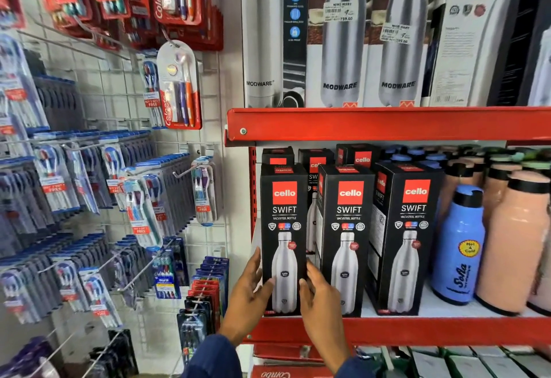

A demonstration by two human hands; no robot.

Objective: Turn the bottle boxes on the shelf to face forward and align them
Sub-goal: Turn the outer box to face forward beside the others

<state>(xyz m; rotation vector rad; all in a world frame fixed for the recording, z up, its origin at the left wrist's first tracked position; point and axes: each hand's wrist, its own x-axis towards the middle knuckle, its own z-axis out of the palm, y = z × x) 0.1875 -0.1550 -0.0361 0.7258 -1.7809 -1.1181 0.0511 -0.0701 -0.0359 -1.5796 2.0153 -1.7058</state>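
Observation:
Three black Cello Swift bottle boxes stand in a front row on the red shelf point(417, 330). The left box point(284, 228) faces forward; my left hand point(247, 294) grips its left side and my right hand point(320, 303) its right side, thumbs on the front. The middle box point(347, 228) also faces forward, a narrow gap away. The right box point(410, 228) is turned slightly, showing its left side panel. More Cello boxes point(359, 157) stand behind the row, partly hidden.
Blue bottle point(460, 246) and peach bottles point(515, 243) stand to the right of the boxes. Modware bottle boxes point(343, 35) fill the shelf above. A wire grid of hanging toothbrush packs point(179, 85) lies to the left. More cartons sit on the shelf below.

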